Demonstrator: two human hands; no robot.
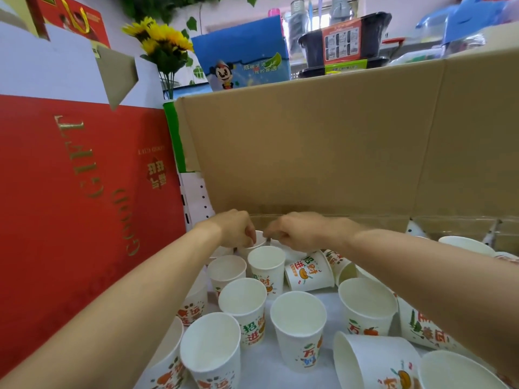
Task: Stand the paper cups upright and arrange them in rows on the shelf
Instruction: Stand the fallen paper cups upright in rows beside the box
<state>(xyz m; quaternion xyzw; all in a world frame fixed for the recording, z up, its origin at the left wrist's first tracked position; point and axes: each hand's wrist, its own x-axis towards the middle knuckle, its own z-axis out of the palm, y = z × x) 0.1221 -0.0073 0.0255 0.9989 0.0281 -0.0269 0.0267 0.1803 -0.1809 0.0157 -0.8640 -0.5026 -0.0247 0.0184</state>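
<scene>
Several white paper cups with red, green and orange print stand or lie on the white shelf point(261, 369). Upright ones point(297, 318) fill the middle and left. One lies on its side point(309, 272) just below my right hand, another lies at the front right point(365, 360). At the back, my left hand point(236, 227) pinches the rim of an upright cup point(259, 239), fingers curled over it. My right hand point(297, 231) is curled beside it, fingertips at a cup rim; what it holds is hidden by the hand.
A tall brown cardboard sheet point(323, 153) forms the back wall right behind my hands. A big red gift box point(84, 192) walls the left side. More cups point(466, 244) sit at the far right. Sunflowers point(161, 37) and boxes stand beyond the cardboard.
</scene>
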